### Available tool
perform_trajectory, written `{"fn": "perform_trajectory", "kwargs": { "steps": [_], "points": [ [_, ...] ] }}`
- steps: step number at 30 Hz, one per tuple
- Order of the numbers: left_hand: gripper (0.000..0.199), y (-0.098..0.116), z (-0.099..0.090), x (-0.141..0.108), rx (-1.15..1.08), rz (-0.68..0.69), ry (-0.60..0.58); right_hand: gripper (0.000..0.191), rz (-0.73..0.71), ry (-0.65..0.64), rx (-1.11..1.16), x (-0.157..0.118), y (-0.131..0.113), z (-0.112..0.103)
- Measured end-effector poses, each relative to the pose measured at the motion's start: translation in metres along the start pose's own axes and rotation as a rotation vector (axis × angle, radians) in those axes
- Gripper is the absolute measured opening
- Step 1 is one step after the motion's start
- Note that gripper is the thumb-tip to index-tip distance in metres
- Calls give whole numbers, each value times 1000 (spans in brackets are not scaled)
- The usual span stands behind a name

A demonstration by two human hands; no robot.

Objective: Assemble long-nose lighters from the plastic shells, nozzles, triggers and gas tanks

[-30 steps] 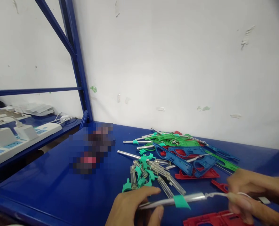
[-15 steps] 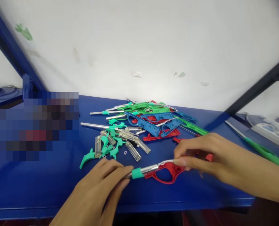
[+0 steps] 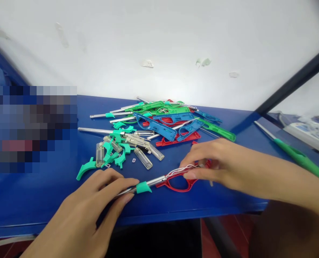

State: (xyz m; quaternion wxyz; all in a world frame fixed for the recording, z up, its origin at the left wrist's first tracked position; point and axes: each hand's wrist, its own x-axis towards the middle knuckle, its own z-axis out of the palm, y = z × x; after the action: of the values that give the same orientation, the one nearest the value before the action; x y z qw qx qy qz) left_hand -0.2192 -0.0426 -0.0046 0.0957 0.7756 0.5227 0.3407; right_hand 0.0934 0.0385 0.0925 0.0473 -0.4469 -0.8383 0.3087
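Fingers and thumb of my left hand (image 3: 94,204) are closed around the metal tube (image 3: 156,181) of a long-necked lighter, just left of its teal collar (image 3: 143,187). Two white wires (image 3: 182,169) run out of the tube's right end, over a red lighter handle half (image 3: 179,190) with a trigger loop. My right hand (image 3: 207,165) pinches at the wires and the red half's upper edge. Its fingers hide the far end of the half, so I cannot tell exactly which part they grip. The tube's left end is hidden under my left hand.
Behind my hands lie clear fuel tanks (image 3: 143,158), teal triggers (image 3: 86,167), and a pile of blue (image 3: 159,127) and green handle halves (image 3: 218,129) with metal tubes. A green lighter (image 3: 301,157) lies at right. A blurred patch covers the left side.
The view has shifted, so the table sits higher in it. The teal collar has turned and stands slightly farther from the red half. More of the white wires shows.
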Motion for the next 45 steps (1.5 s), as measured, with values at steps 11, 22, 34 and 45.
{"fn": "perform_trajectory", "kwargs": {
  "steps": [11, 22, 34, 45],
  "points": [
    [34, 3, 1, -7, 132, 57, 13, 13, 20, -16, -19, -1, 3, 4],
    [30, 36, 25, 21, -24, 121, -79, 12, 25, -28, -21, -6, -2, 2],
    [25, 42, 26, 28, -114, -12, -26, 24, 204, -28, -77, -3, 25, -3],
    [26, 35, 27, 27, -69, 40, -15, 28, 269, -118, -110, 1, 12, -3]
  ]
}}
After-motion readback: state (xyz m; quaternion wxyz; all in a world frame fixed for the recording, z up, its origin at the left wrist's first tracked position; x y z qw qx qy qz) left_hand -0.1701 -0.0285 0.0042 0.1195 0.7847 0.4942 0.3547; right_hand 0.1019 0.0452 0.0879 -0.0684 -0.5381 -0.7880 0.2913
